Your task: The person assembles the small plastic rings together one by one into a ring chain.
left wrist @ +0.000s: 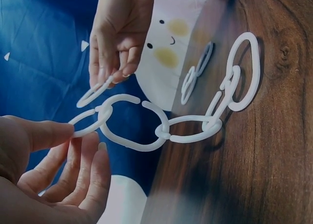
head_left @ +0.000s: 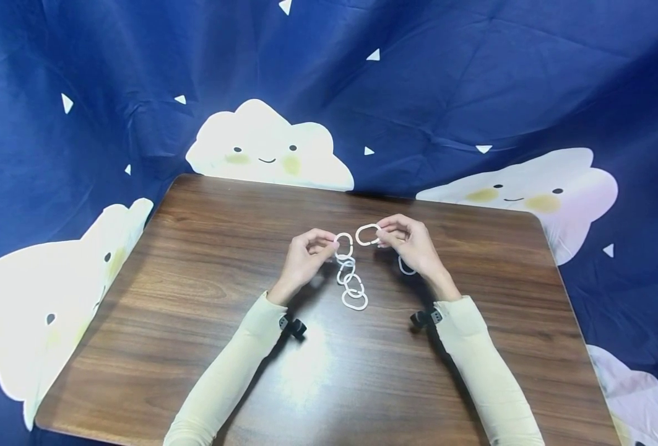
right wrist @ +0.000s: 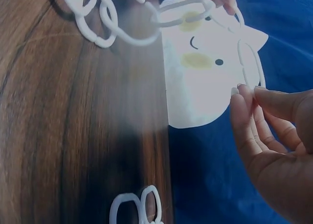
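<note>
The left hand (head_left: pixel 308 257) pinches the top link of a chain of white oval links (head_left: pixel 354 285) between thumb and index finger; the chain hangs down toward the table. To its right, the right hand (head_left: pixel 415 244) pinches one white oval link (head_left: pixel 366 235) at its right end. In the left wrist view, an opening shows in the side of a chain link (left wrist: pixel 134 145), and the loose link (left wrist: pixel 93 95) is close to the chain's end. Whether the two touch is unclear. The right wrist view shows the right hand (right wrist: pixel 279 131) with thumb and fingertips on its link (right wrist: pixel 262 70).
More white links (head_left: pixel 406 266) lie on the brown wooden table (head_left: pixel 195 260) beneath the right hand; two show in the right wrist view. A blue cloth (head_left: pixel 418 93) with white clouds stands behind and beside the table. Small black cameras sit at both wrists.
</note>
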Action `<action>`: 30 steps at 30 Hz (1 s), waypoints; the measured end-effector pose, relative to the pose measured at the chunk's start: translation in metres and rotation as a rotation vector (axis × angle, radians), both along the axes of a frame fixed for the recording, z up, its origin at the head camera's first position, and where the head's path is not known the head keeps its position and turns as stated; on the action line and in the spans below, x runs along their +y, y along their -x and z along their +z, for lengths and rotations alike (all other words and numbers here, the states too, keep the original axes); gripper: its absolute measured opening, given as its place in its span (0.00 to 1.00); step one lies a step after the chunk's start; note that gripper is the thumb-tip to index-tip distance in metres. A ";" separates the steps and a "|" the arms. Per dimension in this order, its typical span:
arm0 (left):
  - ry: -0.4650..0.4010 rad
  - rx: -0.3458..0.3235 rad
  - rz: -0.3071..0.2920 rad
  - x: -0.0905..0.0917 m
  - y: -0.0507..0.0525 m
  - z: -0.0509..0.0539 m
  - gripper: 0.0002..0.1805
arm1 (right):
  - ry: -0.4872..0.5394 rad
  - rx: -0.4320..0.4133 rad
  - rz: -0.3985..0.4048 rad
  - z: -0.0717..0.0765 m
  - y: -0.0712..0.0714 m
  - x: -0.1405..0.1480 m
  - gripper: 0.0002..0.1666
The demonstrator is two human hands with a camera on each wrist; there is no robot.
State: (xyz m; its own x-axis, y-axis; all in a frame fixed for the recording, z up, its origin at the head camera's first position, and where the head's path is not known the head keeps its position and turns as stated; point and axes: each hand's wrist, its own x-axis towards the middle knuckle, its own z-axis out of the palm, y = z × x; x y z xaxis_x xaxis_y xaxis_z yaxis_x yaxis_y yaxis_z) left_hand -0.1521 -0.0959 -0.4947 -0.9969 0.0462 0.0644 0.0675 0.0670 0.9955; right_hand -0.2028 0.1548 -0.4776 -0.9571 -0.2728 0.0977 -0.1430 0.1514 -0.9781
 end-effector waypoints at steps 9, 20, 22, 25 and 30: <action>-0.024 0.002 -0.014 0.000 0.002 -0.001 0.15 | 0.049 -0.007 0.030 -0.002 0.000 -0.011 0.14; -0.044 -0.001 -0.015 -0.001 0.001 -0.003 0.13 | 0.075 -0.054 0.059 -0.008 -0.002 -0.022 0.15; -0.051 -0.001 -0.016 -0.001 0.001 -0.002 0.12 | 0.084 -0.054 0.065 -0.009 -0.002 -0.024 0.15; -0.048 -0.005 -0.017 -0.001 0.001 -0.003 0.13 | 0.090 -0.056 0.075 -0.009 -0.002 -0.027 0.15; -0.051 -0.024 -0.019 -0.001 0.001 -0.003 0.12 | 0.069 -0.053 0.082 -0.009 -0.001 -0.030 0.15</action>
State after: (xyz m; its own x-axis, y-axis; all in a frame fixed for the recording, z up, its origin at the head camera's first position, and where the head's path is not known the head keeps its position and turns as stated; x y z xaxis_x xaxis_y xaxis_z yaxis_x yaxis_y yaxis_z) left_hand -0.1528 -0.0970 -0.4982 -0.9971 0.0622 0.0434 0.0444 0.0153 0.9989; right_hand -0.2018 0.1246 -0.4871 -0.9362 -0.3447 0.0692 -0.1004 0.0736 -0.9922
